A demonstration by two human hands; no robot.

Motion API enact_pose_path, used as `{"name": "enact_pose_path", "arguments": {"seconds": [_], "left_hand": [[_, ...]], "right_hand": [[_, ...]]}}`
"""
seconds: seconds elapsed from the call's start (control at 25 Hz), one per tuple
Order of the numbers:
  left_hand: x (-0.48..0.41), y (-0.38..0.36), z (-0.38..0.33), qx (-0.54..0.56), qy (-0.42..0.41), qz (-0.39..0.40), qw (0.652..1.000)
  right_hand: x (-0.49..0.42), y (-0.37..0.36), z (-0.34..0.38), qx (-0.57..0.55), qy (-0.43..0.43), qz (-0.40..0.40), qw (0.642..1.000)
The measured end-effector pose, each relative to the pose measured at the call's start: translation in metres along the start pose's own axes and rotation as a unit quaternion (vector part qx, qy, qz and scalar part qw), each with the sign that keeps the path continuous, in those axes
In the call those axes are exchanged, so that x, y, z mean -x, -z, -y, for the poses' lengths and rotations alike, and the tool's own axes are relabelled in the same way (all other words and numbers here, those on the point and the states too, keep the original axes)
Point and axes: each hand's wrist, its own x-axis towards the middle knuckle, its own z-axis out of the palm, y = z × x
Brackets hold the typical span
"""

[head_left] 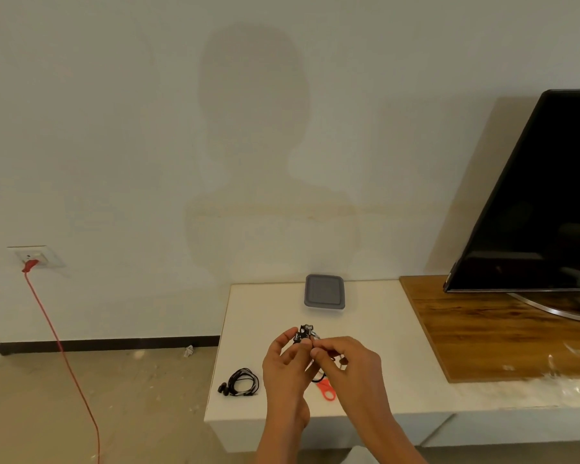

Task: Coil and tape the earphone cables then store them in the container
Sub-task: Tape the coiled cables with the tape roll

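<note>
Held earphones [304,333]: black cable bunched into a small tangle, silvery earbud ends poking out on top; raised above the white table [375,316], in front of the container.
Left hand [287,363]: fingers curled, thumb and fingertips gripping the bundle's left side.
Right hand [352,366]: thumb and forefinger pinching the bundle's right side; a cable loop hangs below.
Second earphones [242,381]: black, coiled in a neat ring, buds at its left; lying on the table left of the hands.
Container [324,292]: grey, square, rounded corners, lid on; contents not visible.
Red plastic piece [327,390]: flat on the table, round hole, partly under the hands.
Count: two earphone sets, one container, one red piece.
</note>
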Motion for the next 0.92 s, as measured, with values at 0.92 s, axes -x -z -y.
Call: {"name": "enact_pose_path", "arguments": {"seconds": [0.92], "left_hand": [[-0.007, 0.019, -0.006, -0.092, 0.043, 0.13, 0.986]], "right_hand": [[-0.035, 0.009, -0.012, 0.058, -0.124, 0.24, 0.961]]}}
